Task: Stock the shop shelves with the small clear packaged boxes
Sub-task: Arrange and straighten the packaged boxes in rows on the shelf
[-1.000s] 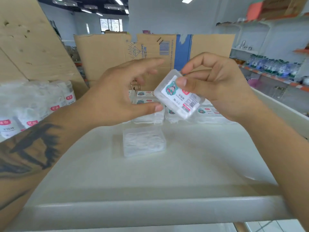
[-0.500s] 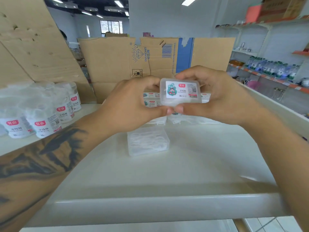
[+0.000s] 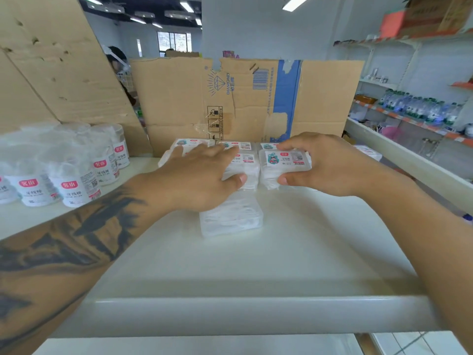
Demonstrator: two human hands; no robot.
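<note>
On the white shelf stand stacks of small clear boxes with labelled lids. My right hand grips one labelled clear box on top of the right stack, thumb at its front and fingers over its back. With its fingers straight, my left hand lies flat over the stack beside it, thumb at that stack's front. One clear box without a visible label lies alone on the shelf in front of the stacks, partly under my left hand.
Round clear tubs with red labels crowd the shelf's left side. Flattened cardboard stands behind the stacks, and another sheet leans at the left. A raised shelf lip runs along the front. Another shelf unit with bottles is at the right.
Both hands have come down and forward: the box held up in the air half a second ago now sits on the right stack. My left hand has let go and spread over the neighbouring stack.
</note>
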